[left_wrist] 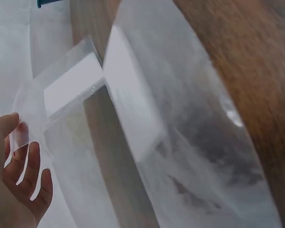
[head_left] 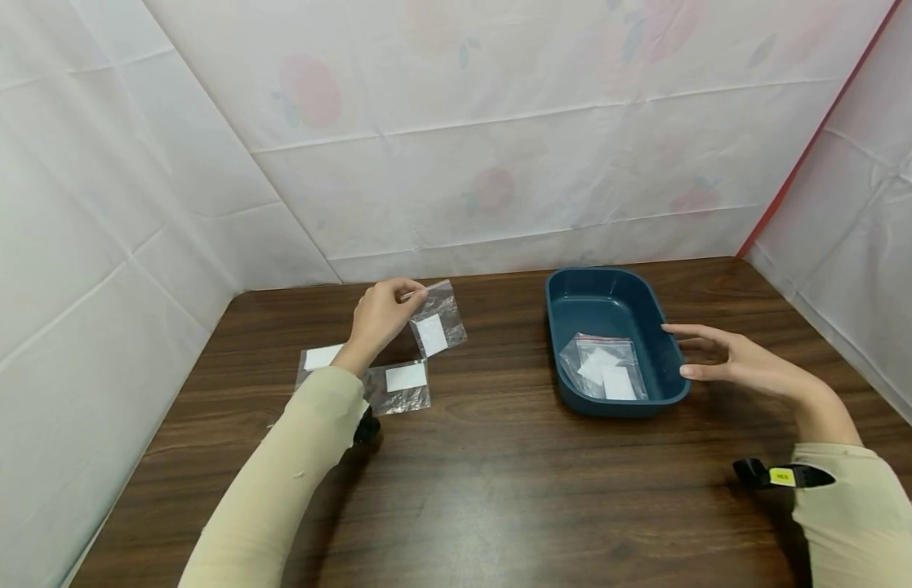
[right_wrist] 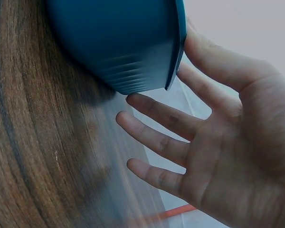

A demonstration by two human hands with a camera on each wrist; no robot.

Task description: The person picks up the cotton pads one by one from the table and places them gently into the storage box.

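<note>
Tabletop (head_left: 500, 457): pinched bag (head_left: 438, 319), illegible yellow label (head_left: 782, 477).

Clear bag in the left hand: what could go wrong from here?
The held bag might slip: the left hand pinches it near one edge. Its lower corner looks close to the flat bag, so lifting could drag that too. The right hand is at the rim of the blue bin; a nudge could shift it.
</note>
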